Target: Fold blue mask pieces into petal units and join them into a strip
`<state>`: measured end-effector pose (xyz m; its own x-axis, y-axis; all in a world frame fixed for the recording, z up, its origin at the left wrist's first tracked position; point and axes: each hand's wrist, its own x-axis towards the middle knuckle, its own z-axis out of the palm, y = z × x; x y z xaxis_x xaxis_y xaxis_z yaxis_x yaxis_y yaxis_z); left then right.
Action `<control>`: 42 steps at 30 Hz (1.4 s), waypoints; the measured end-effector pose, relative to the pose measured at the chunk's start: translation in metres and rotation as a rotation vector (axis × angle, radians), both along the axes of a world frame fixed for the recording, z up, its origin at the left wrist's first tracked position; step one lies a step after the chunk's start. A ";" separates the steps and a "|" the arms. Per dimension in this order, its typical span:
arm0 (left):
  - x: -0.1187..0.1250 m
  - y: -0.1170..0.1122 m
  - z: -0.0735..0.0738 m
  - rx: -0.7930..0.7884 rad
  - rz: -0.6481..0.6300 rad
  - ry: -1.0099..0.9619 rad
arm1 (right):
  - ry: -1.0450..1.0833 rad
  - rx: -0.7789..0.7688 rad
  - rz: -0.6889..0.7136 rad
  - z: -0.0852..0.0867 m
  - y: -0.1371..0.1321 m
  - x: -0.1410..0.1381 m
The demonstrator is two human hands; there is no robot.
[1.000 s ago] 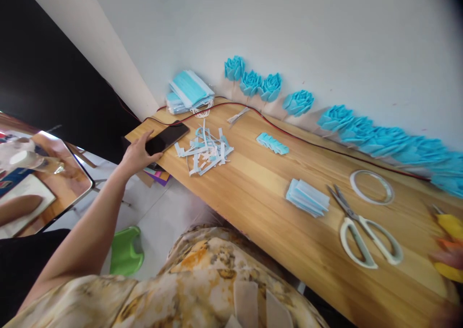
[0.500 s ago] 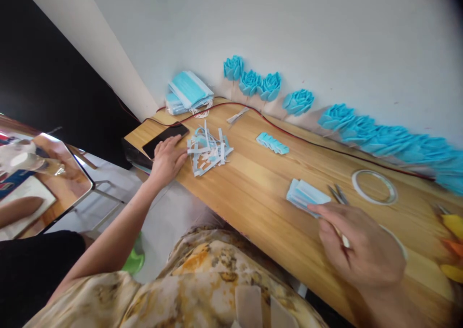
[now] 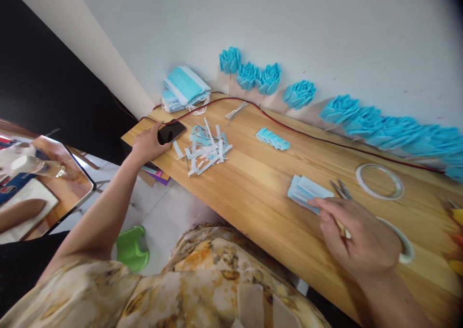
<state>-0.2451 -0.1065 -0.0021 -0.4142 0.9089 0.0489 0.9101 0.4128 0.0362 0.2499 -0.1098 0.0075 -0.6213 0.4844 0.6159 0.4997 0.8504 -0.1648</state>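
My left hand (image 3: 147, 143) grips the left end of a dark smartphone (image 3: 172, 132) lying on the wooden table (image 3: 238, 193), thumb on the near edge and fingers on the far one. A heap of cut blue and white strips (image 3: 209, 149) lies just right of the phone. My right hand (image 3: 361, 236) is closed around a thin pale stick (image 3: 342, 227), mostly hidden by the fingers. Its index fingertip rests by a small stack of cut pale-blue mask pieces (image 3: 307, 190). Scissors (image 3: 340, 190) lie partly behind that hand.
Blue handmade flowers (image 3: 299, 94) on sticks lean along the wall. Face masks (image 3: 186, 87) are piled at the back left. A cable (image 3: 285, 125) crosses the table behind blue folded pieces (image 3: 272, 139). Tape rolls (image 3: 379, 181) lie right; a green stool (image 3: 133, 248) stands below. Another person's arm (image 3: 23, 217) is at left.
My left hand has moved left from lying flat on the phone to gripping its left end; the phone has turned slightly. My right hand stays by the mask pieces.
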 end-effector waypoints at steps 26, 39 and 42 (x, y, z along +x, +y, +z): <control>0.004 -0.079 -0.031 0.374 0.047 -0.049 | -0.020 -0.006 0.034 -0.008 -0.003 -0.006; 0.003 -0.037 -0.027 0.232 -0.060 0.081 | 0.017 -0.010 0.070 -0.008 -0.002 -0.007; 0.021 0.010 -0.015 0.217 -0.154 0.020 | 0.012 -0.001 0.063 -0.008 -0.002 -0.008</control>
